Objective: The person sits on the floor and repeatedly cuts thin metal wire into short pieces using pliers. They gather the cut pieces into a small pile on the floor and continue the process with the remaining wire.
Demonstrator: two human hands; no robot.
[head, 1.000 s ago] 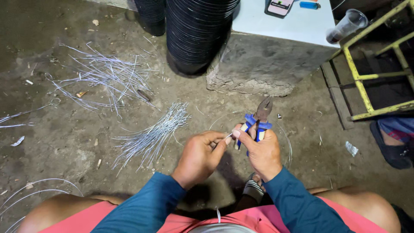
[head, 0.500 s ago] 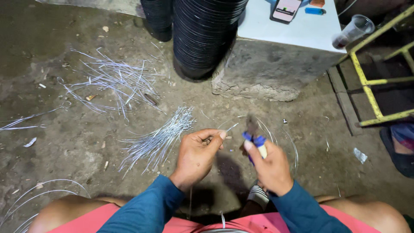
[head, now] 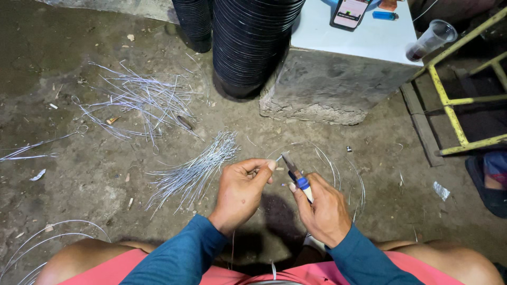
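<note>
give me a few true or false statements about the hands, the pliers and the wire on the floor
1. The right hand holds blue-handled pliers. True.
2. The left hand lies flat on the floor. False: it is raised, pinching a short piece of wire at the plier tips.
3. A bundle of cut wire pieces lies on the floor left of the left hand. True.
4. The stack of black pots stands on the white-topped block. False: it stands on the floor beside the block.
5. A phone lies on the white-topped block. True.
6. The plastic cup stands upright. False: it lies tipped over at the block's edge.
</note>
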